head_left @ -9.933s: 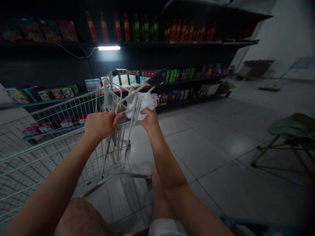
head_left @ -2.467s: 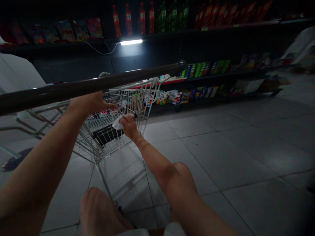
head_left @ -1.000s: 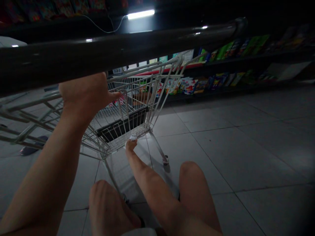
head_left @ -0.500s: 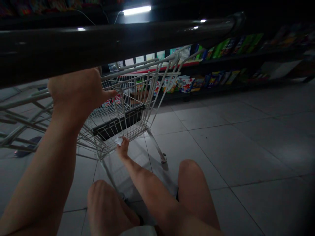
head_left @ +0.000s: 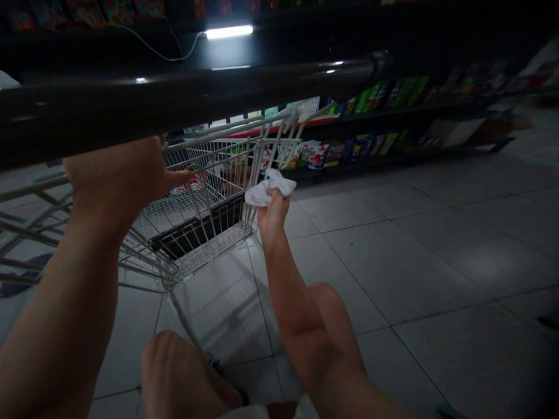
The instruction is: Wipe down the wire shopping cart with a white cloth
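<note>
A wire shopping cart [head_left: 218, 213] stands in front of me, its thick dark handle [head_left: 183, 96] crossing the top of the view. My left hand [head_left: 116, 183] reaches up to the handle and is closed on it; the thumb sticks out to the right, while the other fingers are hidden behind the bar. A crumpled white cloth [head_left: 273, 187] is pinched in my right hand [head_left: 275, 216], beside the right rear edge of the basket. Whether the cloth touches the wires I cannot tell. A dark panel [head_left: 198, 228] spans the lower back of the basket.
Behind the cart runs a dark shelf [head_left: 414, 152] with colourful packets [head_left: 315, 155]. A lit tube lamp [head_left: 229, 32] with a cable hangs above. Grey floor tiles [head_left: 428, 262] extend to the right. My bent knees [head_left: 174, 361] are close below the cart.
My right hand has moved up and right with the white cloth, from the basket's bottom edge to its right side. My left hand stays on the handle. The view has shifted slightly.
</note>
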The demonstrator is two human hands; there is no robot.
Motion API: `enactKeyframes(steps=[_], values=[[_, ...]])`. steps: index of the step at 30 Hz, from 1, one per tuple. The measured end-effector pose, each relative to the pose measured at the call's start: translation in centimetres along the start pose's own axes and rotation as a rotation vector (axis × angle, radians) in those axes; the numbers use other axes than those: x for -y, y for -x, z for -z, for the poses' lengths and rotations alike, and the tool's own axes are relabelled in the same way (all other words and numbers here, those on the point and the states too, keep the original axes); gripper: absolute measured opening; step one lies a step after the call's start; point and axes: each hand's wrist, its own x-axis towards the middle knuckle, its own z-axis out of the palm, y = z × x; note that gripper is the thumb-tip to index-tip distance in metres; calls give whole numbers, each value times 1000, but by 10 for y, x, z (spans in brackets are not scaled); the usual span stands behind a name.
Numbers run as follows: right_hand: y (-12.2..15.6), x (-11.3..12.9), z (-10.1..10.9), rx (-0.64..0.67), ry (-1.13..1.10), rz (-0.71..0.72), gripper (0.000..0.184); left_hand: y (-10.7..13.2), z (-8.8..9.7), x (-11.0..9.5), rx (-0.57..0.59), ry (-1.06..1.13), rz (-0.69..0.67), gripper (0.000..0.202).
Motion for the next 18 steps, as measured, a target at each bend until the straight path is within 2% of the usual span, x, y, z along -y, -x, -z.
enactKeyframes(steps=[2, 4, 7, 9, 11, 14, 16, 18], values=[[-15, 6, 0, -12, 245, 238, 40, 1, 0, 1, -33, 12, -24, 80], [-7, -2, 8, 79, 529, 333, 37, 2, 1, 0, -37, 14, -32, 77], [18, -20, 32, 234, 794, 169, 28, 5, 6, -3, -31, 31, -31, 71], [25, -17, 42, 270, 838, 73, 21, 7, 10, -5, -46, 27, -45, 72], [17, 7, 37, 202, 817, 128, 23, 8, 13, -7, -61, -7, -59, 77], [-12, 66, 2, 67, 745, 435, 35, 9, 19, -9, -54, -49, -52, 83], [-30, 103, -27, 77, 727, 616, 38, 10, 23, -10, -51, -71, -63, 84], [-37, 126, -48, 145, 752, 668, 37, 12, 26, -12, -73, -107, -115, 83]])
